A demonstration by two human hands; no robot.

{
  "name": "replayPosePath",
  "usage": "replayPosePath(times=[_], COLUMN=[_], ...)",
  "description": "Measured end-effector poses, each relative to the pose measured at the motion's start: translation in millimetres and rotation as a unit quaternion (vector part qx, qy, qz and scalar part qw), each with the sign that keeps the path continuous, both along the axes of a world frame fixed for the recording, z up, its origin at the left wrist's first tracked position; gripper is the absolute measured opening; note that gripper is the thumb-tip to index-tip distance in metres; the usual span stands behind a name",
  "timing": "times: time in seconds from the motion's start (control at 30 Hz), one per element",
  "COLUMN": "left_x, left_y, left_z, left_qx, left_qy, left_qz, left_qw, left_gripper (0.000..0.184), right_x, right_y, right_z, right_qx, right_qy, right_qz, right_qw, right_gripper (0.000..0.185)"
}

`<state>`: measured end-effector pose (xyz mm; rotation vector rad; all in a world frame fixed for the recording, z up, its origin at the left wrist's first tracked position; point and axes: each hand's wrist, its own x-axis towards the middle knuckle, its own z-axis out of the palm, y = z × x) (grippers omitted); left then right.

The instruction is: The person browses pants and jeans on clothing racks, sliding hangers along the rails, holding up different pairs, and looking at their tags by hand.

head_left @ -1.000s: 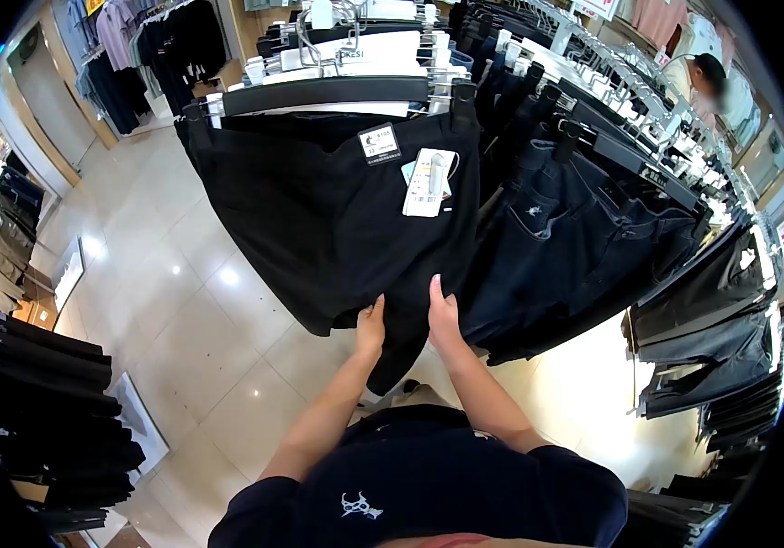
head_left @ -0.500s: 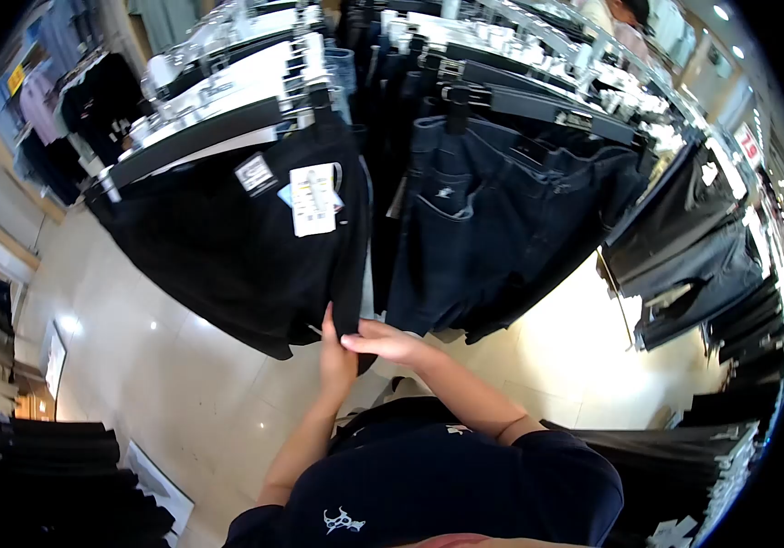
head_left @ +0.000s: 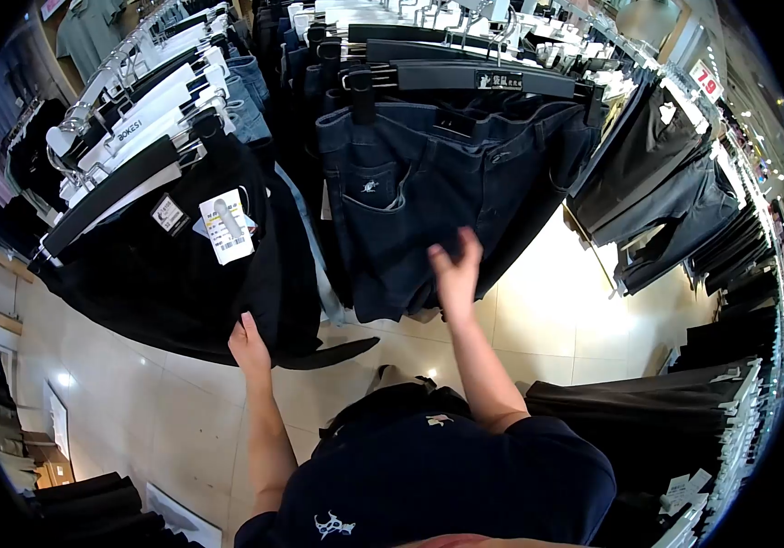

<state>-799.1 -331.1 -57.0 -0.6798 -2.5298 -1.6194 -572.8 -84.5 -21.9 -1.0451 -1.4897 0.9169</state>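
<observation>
Black trousers [head_left: 182, 292] hang from a black clip hanger at the left, with a white price tag [head_left: 227, 228] and a small square label near the waist. My left hand [head_left: 250, 345] pinches their lower part, thumb on top and the other fingers mostly hidden. To the right, dark blue jeans [head_left: 429, 201] hang on another black hanger [head_left: 474, 80], a small white emblem on the pocket. Over the lower part of these jeans is my right hand [head_left: 458, 274], fingers apart and slightly blurred; I cannot tell if it touches the cloth.
More hangers with trousers [head_left: 248, 78] line the rack behind. Dark trousers [head_left: 662, 183] hang along the right side near a price sign [head_left: 706, 82]. Folded or hung dark garments [head_left: 630, 402] stand at the lower right. Tiled floor [head_left: 164, 411] shows between the racks.
My hands, together at the black trousers' lower end before, have separated. The left moved left with the cloth; the right let go and rose to the jeans. The view has turned rightward.
</observation>
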Motion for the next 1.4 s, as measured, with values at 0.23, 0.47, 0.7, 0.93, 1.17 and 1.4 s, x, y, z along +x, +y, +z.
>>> replayPosePath(times=[0.23,0.47,0.7,0.93,1.17,1.4], left_x=[44.1,53.7,100.1,154.4,161.5,97.6], left_y=[39.7,172.3,158.6,126.7,99.2,150.7], left_z=[26.7,8.8,38.1,87.5,107.6,92.6], left_qx=[0.182,0.18,0.113,0.146,0.135,0.233], left_qy=[0.235,0.083,-0.065,0.019,0.045,0.03], left_qz=[-0.029,-0.189,-0.303,-0.278,-0.459,-0.24], left_qw=[0.954,0.962,0.944,0.949,0.877,0.942], left_gripper=[0.014,0.044,0.038,0.024,0.038,0.06], right_x=[83.4,113.8,118.0,47.4,5.8,20.3], right_y=[122.6,159.9,153.2,-24.0,-54.1,-37.1], right_z=[21.0,18.8,10.3,57.6,139.2,154.7], right_qx=[0.139,0.002,-0.041,0.011,0.04,0.016], right_qy=[-0.033,-0.068,-0.06,0.066,-0.126,0.019], right_qz=[-0.17,-0.098,-0.042,0.137,0.179,0.18], right_qw=[0.975,0.993,0.997,0.988,0.975,0.983], right_gripper=[0.08,0.036,0.05,0.08,0.036,0.013])
